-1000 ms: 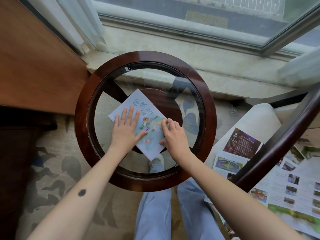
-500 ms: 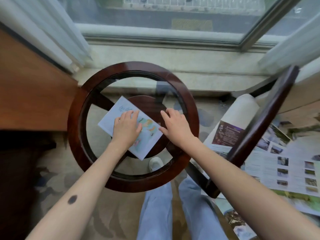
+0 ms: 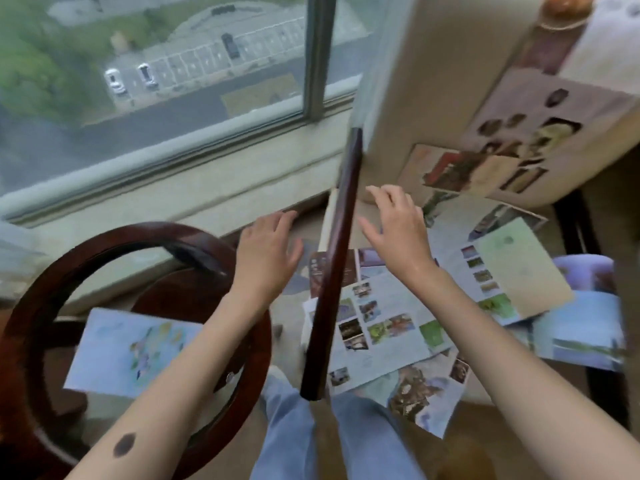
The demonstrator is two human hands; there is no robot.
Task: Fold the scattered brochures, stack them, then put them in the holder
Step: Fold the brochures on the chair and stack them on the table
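Observation:
A folded pale-blue brochure lies flat on the round glass table at the lower left. Several unfolded brochures lie scattered on the cream chair seat to the right, among them a white one with small photos and one with a pale green panel. My left hand hovers with fingers spread just left of the dark wooden chair arm. My right hand is spread over the scattered brochures, right of that arm. Both hands hold nothing. No holder is in view.
The dark chair arm runs between my two hands. A cream chair back rises at the upper right with more printed sheets against it. A window sill and window lie ahead. My jeans-clad legs are below.
Both hands have left the folded brochure on the table and moved right toward the chair. The view has swung right, and the image is blurred by motion.

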